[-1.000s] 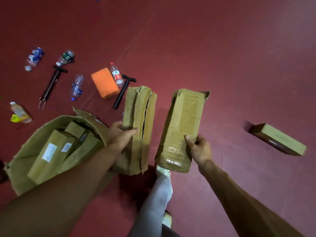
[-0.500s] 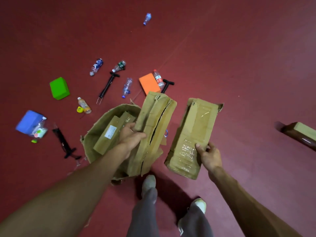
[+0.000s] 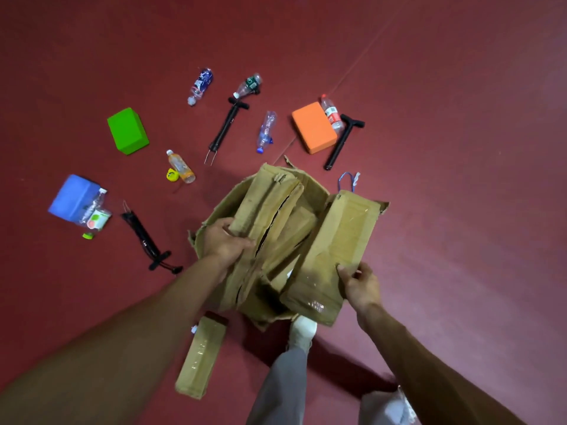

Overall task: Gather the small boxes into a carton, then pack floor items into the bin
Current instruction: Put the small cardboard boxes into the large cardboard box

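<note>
- I see the left hand (image 3: 225, 243) wrapped round a split box (image 3: 267, 210) over the open carton (image 3: 314, 190).
- The right hand (image 3: 360, 285) pinches a taped box (image 3: 334, 250) beside it, seemingly above the carton's rim.

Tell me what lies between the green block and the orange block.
Head view: a black pump and a crushed clear bottle lie there, apart from each other.
</note>
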`<act>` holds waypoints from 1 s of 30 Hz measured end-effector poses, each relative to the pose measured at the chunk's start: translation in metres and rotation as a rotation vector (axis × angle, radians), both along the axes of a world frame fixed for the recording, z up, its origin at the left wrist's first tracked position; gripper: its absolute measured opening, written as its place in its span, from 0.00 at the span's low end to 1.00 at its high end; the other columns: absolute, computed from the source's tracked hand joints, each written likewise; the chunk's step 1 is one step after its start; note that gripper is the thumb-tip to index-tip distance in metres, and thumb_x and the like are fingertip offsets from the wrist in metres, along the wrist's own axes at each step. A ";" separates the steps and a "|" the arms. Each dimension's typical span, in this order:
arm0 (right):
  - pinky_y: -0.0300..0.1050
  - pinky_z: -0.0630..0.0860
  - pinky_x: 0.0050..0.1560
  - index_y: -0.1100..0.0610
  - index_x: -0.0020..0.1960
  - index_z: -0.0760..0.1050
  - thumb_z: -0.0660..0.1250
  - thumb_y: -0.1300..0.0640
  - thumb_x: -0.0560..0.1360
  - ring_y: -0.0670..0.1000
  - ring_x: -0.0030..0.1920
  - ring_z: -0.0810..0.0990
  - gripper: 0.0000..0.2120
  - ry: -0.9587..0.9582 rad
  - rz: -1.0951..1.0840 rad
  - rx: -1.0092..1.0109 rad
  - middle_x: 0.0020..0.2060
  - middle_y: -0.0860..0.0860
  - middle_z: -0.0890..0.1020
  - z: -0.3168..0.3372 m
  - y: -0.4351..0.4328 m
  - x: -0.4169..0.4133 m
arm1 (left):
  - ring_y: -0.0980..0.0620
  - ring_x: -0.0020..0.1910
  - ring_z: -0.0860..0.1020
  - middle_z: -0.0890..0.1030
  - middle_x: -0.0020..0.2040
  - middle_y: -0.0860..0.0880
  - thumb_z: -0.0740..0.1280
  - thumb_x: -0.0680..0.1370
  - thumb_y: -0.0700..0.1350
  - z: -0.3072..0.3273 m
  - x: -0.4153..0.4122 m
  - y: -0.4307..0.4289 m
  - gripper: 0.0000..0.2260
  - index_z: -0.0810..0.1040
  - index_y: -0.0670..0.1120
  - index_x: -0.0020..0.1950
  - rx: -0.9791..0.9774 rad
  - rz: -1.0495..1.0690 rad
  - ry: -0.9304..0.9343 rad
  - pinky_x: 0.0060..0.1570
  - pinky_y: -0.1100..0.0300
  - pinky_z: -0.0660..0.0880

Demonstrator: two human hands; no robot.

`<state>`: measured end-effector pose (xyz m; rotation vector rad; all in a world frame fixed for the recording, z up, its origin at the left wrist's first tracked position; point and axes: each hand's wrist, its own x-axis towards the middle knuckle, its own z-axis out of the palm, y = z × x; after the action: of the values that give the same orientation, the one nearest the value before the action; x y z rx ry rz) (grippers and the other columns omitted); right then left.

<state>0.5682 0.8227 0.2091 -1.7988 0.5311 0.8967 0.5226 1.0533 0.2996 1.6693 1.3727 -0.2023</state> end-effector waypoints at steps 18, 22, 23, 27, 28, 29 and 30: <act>0.46 0.76 0.38 0.61 0.63 0.69 0.62 0.66 0.77 0.54 0.38 0.77 0.15 0.022 -0.156 0.149 0.48 0.57 0.77 0.101 -0.163 0.037 | 0.54 0.45 0.82 0.83 0.48 0.48 0.70 0.74 0.43 0.073 0.055 -0.166 0.10 0.79 0.49 0.55 -0.272 -0.339 -0.154 0.56 0.63 0.71; 0.47 0.76 0.40 0.63 0.64 0.69 0.62 0.65 0.77 0.56 0.45 0.77 0.15 -0.046 -0.263 0.142 0.49 0.57 0.76 0.145 -0.286 0.044 | 0.55 0.35 0.79 0.80 0.47 0.43 0.68 0.76 0.38 0.107 0.092 -0.292 0.13 0.77 0.39 0.60 -0.256 -0.539 -0.236 0.32 0.74 0.74; 0.47 0.77 0.41 0.63 0.64 0.69 0.62 0.64 0.77 0.56 0.46 0.77 0.16 -0.057 -0.270 0.137 0.50 0.56 0.76 0.155 -0.318 0.044 | 0.54 0.36 0.79 0.80 0.48 0.43 0.69 0.76 0.38 0.116 0.101 -0.325 0.13 0.77 0.38 0.60 -0.229 -0.610 -0.244 0.32 0.74 0.73; 0.51 0.78 0.50 0.61 0.65 0.68 0.63 0.60 0.78 0.55 0.50 0.78 0.17 -0.131 -0.312 0.101 0.53 0.56 0.76 0.187 -0.441 0.045 | 0.53 0.39 0.77 0.80 0.42 0.48 0.70 0.75 0.43 0.146 0.132 -0.450 0.11 0.79 0.44 0.56 -0.144 -0.916 -0.266 0.35 0.69 0.70; 0.51 0.77 0.50 0.61 0.65 0.69 0.64 0.59 0.78 0.55 0.50 0.78 0.17 -0.146 -0.335 0.083 0.53 0.55 0.77 0.194 -0.470 0.044 | 0.54 0.39 0.76 0.79 0.40 0.51 0.71 0.75 0.44 0.152 0.139 -0.476 0.09 0.79 0.46 0.54 -0.132 -1.041 -0.262 0.37 0.67 0.69; 0.51 0.77 0.50 0.60 0.65 0.69 0.64 0.59 0.78 0.54 0.50 0.78 0.16 -0.156 -0.362 0.062 0.52 0.55 0.77 0.199 -0.497 0.042 | 0.54 0.39 0.75 0.78 0.40 0.52 0.71 0.75 0.45 0.157 0.146 -0.500 0.09 0.78 0.48 0.53 -0.127 -1.176 -0.258 0.40 0.66 0.70; 0.50 0.77 0.48 0.60 0.64 0.70 0.64 0.59 0.78 0.54 0.49 0.78 0.16 -0.163 -0.396 0.041 0.51 0.55 0.77 0.203 -0.522 0.040 | 0.54 0.40 0.75 0.77 0.41 0.52 0.71 0.75 0.45 0.161 0.153 -0.522 0.09 0.78 0.48 0.53 -0.134 -1.287 -0.261 0.43 0.66 0.71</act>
<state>0.6082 0.3005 0.4126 -1.6341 0.7255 0.4814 0.6756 0.5311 0.4607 2.1274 -0.0652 -0.7402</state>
